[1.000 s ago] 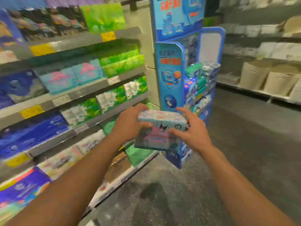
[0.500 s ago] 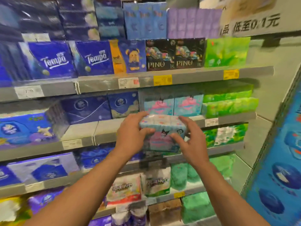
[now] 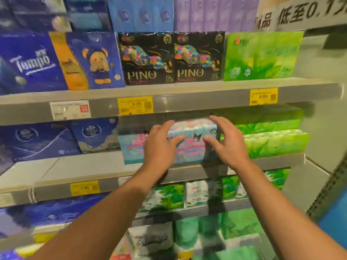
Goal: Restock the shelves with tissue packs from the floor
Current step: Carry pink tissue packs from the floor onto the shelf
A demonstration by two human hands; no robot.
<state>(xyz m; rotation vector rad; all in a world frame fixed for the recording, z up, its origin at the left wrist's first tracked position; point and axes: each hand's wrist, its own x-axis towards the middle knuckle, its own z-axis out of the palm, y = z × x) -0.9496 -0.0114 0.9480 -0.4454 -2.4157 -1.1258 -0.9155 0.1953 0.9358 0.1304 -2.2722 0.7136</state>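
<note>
The tissue pack (image 3: 193, 145), pale blue and pink with a cartoon figure, stands on the middle shelf (image 3: 84, 166) under the shelf above. My left hand (image 3: 159, 147) lies against its left front with fingers stretched over the top edge and thumb across the front. My right hand (image 3: 229, 145) presses its right side the same way, fingers straight. A matching pack (image 3: 131, 149) stands directly to its left, touching it.
Green packs (image 3: 272, 139) are stacked tight to the right of the pack. Dark blue packs (image 3: 37, 139) fill the shelf's left part, set back behind a bare strip. Black PINO packs (image 3: 169, 59) stand on the shelf above (image 3: 187, 102). More packs fill the lower shelves.
I turned from the aisle to the shelves. Both hands carried the pack forward onto the middle shelf, and the fingers have straightened against it.
</note>
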